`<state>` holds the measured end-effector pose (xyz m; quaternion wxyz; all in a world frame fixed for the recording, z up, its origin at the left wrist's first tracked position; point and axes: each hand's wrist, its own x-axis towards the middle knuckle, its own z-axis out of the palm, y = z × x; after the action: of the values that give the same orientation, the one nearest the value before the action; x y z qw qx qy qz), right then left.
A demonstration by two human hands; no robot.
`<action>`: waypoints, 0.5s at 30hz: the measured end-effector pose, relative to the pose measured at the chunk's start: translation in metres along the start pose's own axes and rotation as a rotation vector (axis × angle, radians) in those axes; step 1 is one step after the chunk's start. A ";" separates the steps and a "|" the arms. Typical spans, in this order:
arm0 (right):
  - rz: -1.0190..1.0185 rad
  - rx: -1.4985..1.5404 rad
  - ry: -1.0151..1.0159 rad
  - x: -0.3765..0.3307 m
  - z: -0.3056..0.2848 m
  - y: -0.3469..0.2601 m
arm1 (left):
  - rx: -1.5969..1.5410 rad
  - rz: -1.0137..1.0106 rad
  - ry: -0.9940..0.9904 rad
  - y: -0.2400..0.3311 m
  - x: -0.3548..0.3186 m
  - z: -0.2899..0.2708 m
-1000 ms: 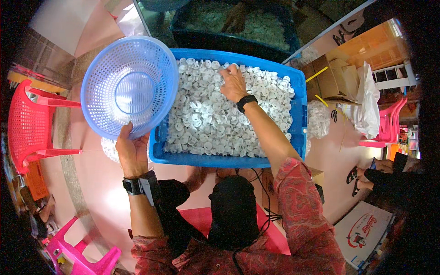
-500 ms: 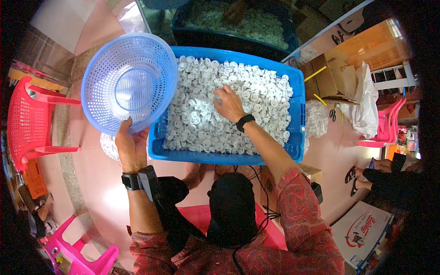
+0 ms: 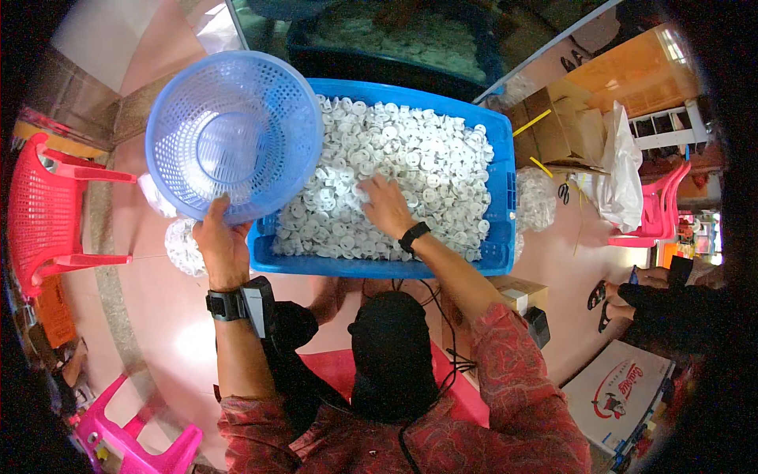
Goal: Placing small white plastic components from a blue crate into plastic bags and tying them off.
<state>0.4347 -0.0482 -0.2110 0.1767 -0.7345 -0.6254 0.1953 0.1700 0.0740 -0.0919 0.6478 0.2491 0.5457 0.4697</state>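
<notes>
My left hand [image 3: 221, 246] grips the near rim of a light blue plastic colander [image 3: 175, 150], thumb over the edge. The colander is tilted, its inside facing up, and it overlaps the left end of a big blue plastic tub [image 3: 371, 267]. Many small white round plastic pieces [image 3: 426, 150] fill the tub. My right hand [image 3: 389, 209] lies palm down over the pieces near the tub's middle, fingers apart and slightly bent. Some fingertips are hard to make out against the white pieces, but nothing shows held in them.
A dark glass pane [image 3: 379, 39] stands behind the tub. To the left are a red plastic chair [image 3: 47, 213] and a clear bag [image 3: 183, 246]. Rightward lie a cardboard box [image 3: 553, 126], a white plastic bag [image 3: 624, 182] and scissors [image 3: 563, 192]. Another person's feet [image 3: 612, 304] show far right.
My right hand has moved nearer to me and slightly left across the pieces, fingers lower. The colander in my left hand has shifted a little right over the tub.
</notes>
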 end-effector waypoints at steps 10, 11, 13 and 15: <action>0.064 0.102 -0.012 -0.028 -0.006 0.026 | 0.115 0.070 -0.018 0.000 -0.006 0.005; 0.105 0.123 0.010 -0.030 -0.009 0.028 | 0.140 0.076 -0.037 0.001 -0.006 0.003; 0.151 0.141 0.030 -0.037 -0.013 0.038 | 0.165 0.076 -0.059 0.002 -0.009 0.007; 0.244 0.112 0.125 -0.040 -0.017 0.052 | 0.161 0.058 -0.077 0.004 -0.013 0.013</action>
<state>0.4820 -0.0962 -0.2199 0.2311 -0.8048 -0.5074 0.2039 0.1812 0.0670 -0.0788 0.6322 0.3343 0.5488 0.4329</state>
